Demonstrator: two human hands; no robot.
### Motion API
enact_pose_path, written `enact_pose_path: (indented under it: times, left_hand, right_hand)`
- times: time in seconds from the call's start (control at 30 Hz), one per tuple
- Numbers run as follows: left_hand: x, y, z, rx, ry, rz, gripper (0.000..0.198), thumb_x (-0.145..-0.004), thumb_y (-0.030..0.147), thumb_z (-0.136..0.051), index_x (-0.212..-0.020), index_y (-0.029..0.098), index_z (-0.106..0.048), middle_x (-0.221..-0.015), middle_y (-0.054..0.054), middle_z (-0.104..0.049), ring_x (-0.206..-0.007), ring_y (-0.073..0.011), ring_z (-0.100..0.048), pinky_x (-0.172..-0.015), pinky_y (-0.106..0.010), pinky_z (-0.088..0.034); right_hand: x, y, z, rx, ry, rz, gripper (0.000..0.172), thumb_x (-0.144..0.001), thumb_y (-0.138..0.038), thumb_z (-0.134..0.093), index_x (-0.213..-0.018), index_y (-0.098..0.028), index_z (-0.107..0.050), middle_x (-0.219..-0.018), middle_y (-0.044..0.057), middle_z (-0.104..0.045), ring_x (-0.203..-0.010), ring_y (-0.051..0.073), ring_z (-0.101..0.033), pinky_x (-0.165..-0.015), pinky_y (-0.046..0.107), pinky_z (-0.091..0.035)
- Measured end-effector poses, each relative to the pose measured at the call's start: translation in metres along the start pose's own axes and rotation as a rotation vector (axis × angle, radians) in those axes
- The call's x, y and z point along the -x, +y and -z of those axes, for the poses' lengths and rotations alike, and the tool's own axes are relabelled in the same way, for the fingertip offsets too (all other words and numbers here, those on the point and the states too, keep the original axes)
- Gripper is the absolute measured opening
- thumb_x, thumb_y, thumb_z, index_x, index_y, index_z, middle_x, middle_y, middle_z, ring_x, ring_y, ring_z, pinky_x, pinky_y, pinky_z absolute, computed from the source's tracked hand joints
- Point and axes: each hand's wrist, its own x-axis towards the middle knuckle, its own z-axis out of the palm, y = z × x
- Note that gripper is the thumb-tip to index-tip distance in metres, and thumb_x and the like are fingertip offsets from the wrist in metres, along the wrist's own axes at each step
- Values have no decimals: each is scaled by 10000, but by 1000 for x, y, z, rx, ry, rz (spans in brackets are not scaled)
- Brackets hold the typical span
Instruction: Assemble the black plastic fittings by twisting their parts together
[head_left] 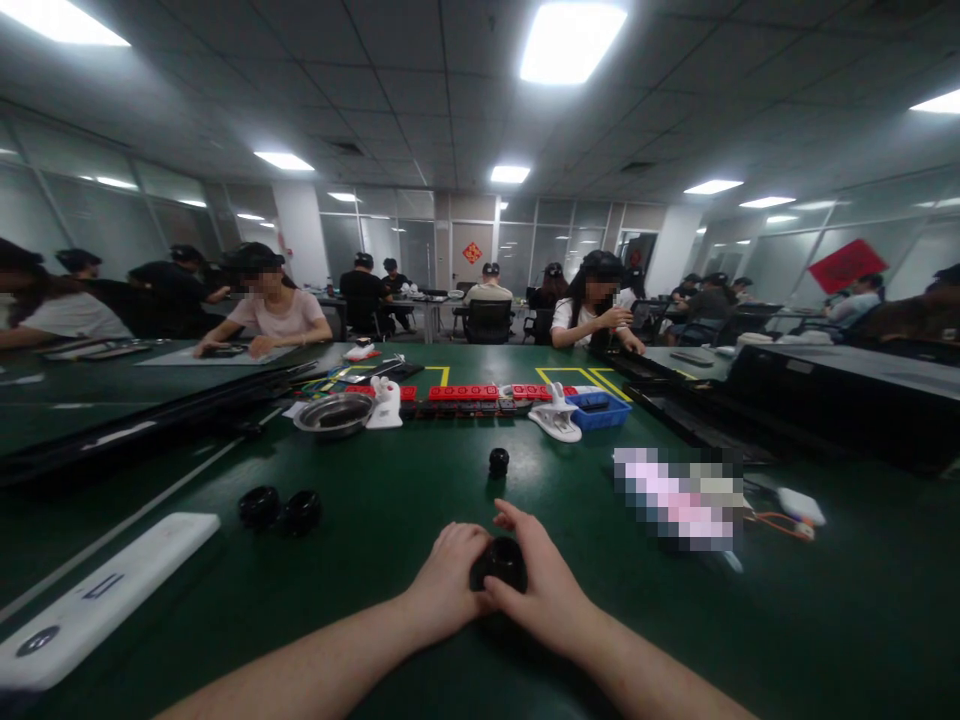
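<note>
Both my hands meet around a small black round part (pixel 500 563) on the green table (pixel 390 640). My left hand (pixel 448 580) is curled against its left side. My right hand (pixel 541 585) wraps its right side, fingers bent over the top. A smaller black cylinder (pixel 499 461) stands just beyond my hands. Two black ring-shaped parts (pixel 279 509) lie side by side to the left.
A white flat device (pixel 97 595) lies at the near left. Further back sit a metal bowl (pixel 334 414), a white holder (pixel 386 404), red strips (pixel 465 393), a white clamp (pixel 556 418) and a blue tray (pixel 600 409). Several people work at surrounding tables.
</note>
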Motion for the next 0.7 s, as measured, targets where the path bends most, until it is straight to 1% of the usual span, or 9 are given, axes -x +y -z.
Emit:
enact_pose_path:
  times: [0.07,0.13,0.23,0.3,0.37,0.43,0.57,0.63,0.7]
  left_hand:
    - [0,0,0,0,1,-3,338,-619,323,-637,-910,186,-536,-927,-39,-536,-880,-220,-474,-806,-350,-378]
    - [0,0,1,6,3,-1,353,-612,362,-647,-902,193,-539,-923,-36,-535,-878,-221,-475,-806,-352,-379]
    - [0,1,3,16,-10,0,363,-626,386,-637,-920,198,-538,-936,-37,-534,-892,-225,-474,-820,-360,-375]
    - [0,1,3,11,-16,4,364,-630,374,-633,-930,194,-535,-954,-42,-534,-909,-231,-469,-823,-363,-374]
    - [0,1,3,2,-20,10,369,-621,360,-638,-931,192,-533,-976,-47,-531,-930,-239,-462,-829,-365,-371]
    - [0,0,3,-3,-21,7,369,-616,345,-639,-935,196,-529,-984,-47,-530,-931,-239,-464,-834,-365,-367]
    - [0,3,3,-10,-13,-4,336,-616,330,-632,-912,201,-537,-952,-42,-541,-891,-228,-480,-821,-358,-368]
    - [1,5,5,-2,-18,6,336,-613,315,-632,-915,199,-540,-950,-41,-541,-896,-226,-477,-818,-351,-371]
    - [1,6,5,10,-15,8,359,-618,315,-630,-941,192,-535,-964,-44,-538,-912,-227,-471,-828,-350,-368]
  right_hand:
    - [-1,1,-2,43,58,-57,680,-584,-167,-635,-1199,-190,-345,-1019,64,-493,-966,227,-473,-888,400,-364]
    - [-2,3,-3,42,82,-101,639,-591,-176,-632,-1172,-176,-364,-958,56,-505,-907,217,-497,-854,391,-391]
    - [-1,4,-1,-34,28,-44,616,-625,-84,-521,-1199,-186,-323,-1009,59,-514,-949,196,-502,-887,375,-377]
    - [1,2,1,-65,-36,27,677,-598,-25,-457,-1228,-202,-285,-1114,68,-486,-1047,193,-459,-939,382,-329]
    - [2,0,2,-40,-53,55,713,-581,-22,-458,-1244,-210,-272,-1193,78,-438,-1115,207,-404,-965,400,-293]
    - [1,-3,1,24,-14,31,695,-599,-80,-524,-1241,-205,-289,-1181,86,-437,-1106,228,-402,-953,413,-299]
    - [-2,-4,-3,120,53,-72,688,-575,-199,-643,-1199,-165,-354,-1017,80,-495,-966,239,-470,-883,413,-363]
    - [-2,-2,-4,95,36,-74,640,-595,-153,-602,-1190,-152,-365,-992,76,-505,-946,225,-484,-884,400,-370]
    - [0,0,-3,19,-17,-38,634,-612,-76,-517,-1214,-160,-337,-1056,82,-501,-997,208,-476,-918,384,-352]
